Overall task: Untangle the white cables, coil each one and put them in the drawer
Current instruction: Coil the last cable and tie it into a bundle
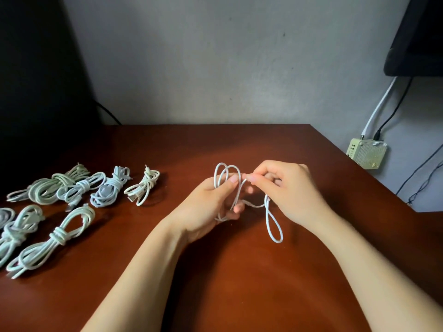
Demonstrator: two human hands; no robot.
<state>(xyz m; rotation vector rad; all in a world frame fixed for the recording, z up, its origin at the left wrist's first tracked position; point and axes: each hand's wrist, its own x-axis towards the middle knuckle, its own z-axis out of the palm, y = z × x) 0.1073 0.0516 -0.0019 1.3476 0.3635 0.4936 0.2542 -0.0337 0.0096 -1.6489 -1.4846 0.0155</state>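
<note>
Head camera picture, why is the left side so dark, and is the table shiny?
In the head view, light falls on the middle: the table glows orange with a soft sheen there, and the left hand, the right hand and the loose cable they hold are bright. The far left sits in shadow, so the coiled cables look dim and greenish.

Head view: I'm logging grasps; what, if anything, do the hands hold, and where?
Left hand grips the white cable by its loops; right hand pinches a strand beside them.
</note>
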